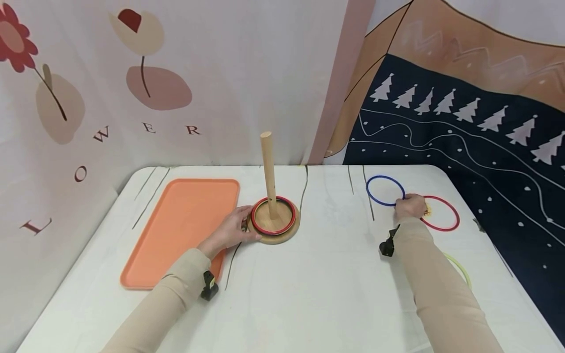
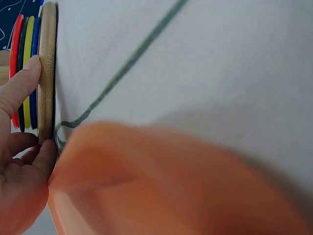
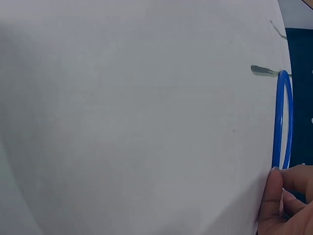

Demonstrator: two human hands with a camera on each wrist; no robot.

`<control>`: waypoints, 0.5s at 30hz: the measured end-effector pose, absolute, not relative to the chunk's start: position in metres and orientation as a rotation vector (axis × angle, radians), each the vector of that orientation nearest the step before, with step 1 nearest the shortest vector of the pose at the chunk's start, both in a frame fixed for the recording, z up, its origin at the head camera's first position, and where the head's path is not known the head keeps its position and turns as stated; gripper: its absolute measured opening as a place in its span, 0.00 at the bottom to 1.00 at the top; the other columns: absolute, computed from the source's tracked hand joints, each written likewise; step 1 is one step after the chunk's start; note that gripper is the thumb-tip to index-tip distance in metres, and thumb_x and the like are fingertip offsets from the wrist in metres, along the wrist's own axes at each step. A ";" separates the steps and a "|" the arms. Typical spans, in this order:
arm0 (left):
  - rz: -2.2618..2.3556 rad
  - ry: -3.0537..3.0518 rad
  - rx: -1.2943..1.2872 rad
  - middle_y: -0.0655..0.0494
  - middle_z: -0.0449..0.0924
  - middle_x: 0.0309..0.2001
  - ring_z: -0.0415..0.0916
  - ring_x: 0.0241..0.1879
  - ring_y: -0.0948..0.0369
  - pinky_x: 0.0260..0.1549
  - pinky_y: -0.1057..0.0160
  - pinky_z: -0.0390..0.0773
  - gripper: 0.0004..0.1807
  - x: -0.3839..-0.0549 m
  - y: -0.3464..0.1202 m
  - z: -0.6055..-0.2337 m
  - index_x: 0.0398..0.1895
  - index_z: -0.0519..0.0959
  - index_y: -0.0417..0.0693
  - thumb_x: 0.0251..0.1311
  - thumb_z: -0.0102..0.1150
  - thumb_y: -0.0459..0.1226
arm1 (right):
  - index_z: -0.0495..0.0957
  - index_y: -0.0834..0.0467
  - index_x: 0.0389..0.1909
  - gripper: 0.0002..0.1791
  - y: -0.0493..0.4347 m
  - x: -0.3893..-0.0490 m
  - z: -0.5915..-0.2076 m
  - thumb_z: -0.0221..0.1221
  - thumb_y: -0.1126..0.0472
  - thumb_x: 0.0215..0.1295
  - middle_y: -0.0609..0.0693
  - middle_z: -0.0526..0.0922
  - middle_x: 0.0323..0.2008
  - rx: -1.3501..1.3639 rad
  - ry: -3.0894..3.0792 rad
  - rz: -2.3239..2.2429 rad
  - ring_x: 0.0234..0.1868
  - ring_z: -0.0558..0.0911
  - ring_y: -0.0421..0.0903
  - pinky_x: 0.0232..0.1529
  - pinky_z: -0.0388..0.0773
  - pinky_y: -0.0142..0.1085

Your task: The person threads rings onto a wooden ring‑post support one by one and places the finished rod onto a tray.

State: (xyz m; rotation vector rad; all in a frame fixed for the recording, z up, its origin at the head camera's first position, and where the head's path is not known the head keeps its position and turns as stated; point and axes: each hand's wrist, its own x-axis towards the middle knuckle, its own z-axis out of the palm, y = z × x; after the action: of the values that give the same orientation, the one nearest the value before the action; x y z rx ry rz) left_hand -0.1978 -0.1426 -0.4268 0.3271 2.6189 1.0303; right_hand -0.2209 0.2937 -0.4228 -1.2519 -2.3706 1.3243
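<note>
A wooden peg stand [image 1: 268, 171] rises from a round base [image 1: 274, 240] near the middle of the table. My left hand [image 1: 231, 228] grips the base's left edge, thumb on the near side by the rings. Around the peg's foot lie stacked rings: red [image 2: 15, 68] on top, then dark green [image 2: 22, 54], yellow [image 2: 28, 54] and blue [image 2: 34, 46]. At the right, my right hand [image 1: 411, 206] pinches a loose blue ring [image 1: 367, 189] between thumb and finger; the right wrist view shows this blue ring [image 3: 278, 127] tilted up on edge.
An orange tray [image 1: 190, 220] lies left of the stand, close beside my left wrist. Beyond my right hand is a loose red ring [image 1: 458, 218], with a small yellow piece [image 1: 428, 210] near it. My right sleeve partly hides a yellow-green ring [image 1: 462, 269].
</note>
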 end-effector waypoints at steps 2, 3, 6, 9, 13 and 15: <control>1.037 2.619 0.328 0.41 0.53 0.71 0.57 0.67 0.46 0.65 0.47 0.61 0.50 -0.198 -0.143 -0.428 0.70 0.56 0.36 0.46 0.73 0.42 | 0.67 0.65 0.63 0.24 0.294 -0.220 -0.422 0.49 0.65 0.67 0.63 0.70 0.62 -1.236 -2.403 1.297 0.63 0.68 0.57 0.64 0.67 0.45; 1.038 2.621 0.334 0.41 0.53 0.71 0.57 0.67 0.46 0.65 0.46 0.61 0.50 -0.198 -0.143 -0.428 0.70 0.56 0.36 0.46 0.73 0.42 | 0.68 0.66 0.62 0.23 0.294 -0.220 -0.422 0.49 0.65 0.66 0.64 0.70 0.61 -1.229 -2.416 1.285 0.62 0.69 0.57 0.64 0.67 0.46; 1.039 2.627 0.349 0.40 0.53 0.70 0.57 0.67 0.45 0.65 0.46 0.61 0.50 -0.198 -0.144 -0.429 0.70 0.56 0.35 0.47 0.72 0.42 | 0.70 0.67 0.60 0.23 0.294 -0.220 -0.421 0.49 0.65 0.65 0.65 0.72 0.59 -1.211 -2.461 1.231 0.60 0.70 0.58 0.63 0.67 0.46; 1.040 2.626 0.356 0.40 0.53 0.70 0.56 0.67 0.45 0.65 0.46 0.61 0.49 -0.198 -0.144 -0.430 0.70 0.56 0.35 0.47 0.72 0.42 | 0.70 0.68 0.59 0.23 0.293 -0.220 -0.421 0.50 0.65 0.64 0.65 0.72 0.58 -1.212 -2.483 1.213 0.59 0.70 0.59 0.62 0.68 0.48; 1.046 2.624 0.362 0.40 0.53 0.70 0.56 0.67 0.45 0.65 0.46 0.61 0.49 -0.197 -0.144 -0.429 0.70 0.56 0.35 0.47 0.72 0.42 | 0.70 0.68 0.59 0.22 0.292 -0.221 -0.422 0.50 0.64 0.65 0.66 0.72 0.57 -1.204 -2.513 1.197 0.58 0.70 0.60 0.60 0.69 0.48; 1.050 2.627 0.371 0.39 0.54 0.70 0.56 0.67 0.45 0.65 0.46 0.61 0.49 -0.197 -0.144 -0.429 0.70 0.56 0.35 0.47 0.72 0.42 | 0.70 0.68 0.59 0.22 0.293 -0.222 -0.423 0.51 0.64 0.65 0.66 0.72 0.56 -1.190 -2.531 1.181 0.57 0.71 0.59 0.60 0.69 0.48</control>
State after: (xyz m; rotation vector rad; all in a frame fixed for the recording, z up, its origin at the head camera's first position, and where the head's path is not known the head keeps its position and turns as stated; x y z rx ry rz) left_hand -0.1969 -0.1444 -0.4286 0.3714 2.6268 1.0498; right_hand -0.2221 0.2928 -0.4232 -1.1900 -2.5305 1.1807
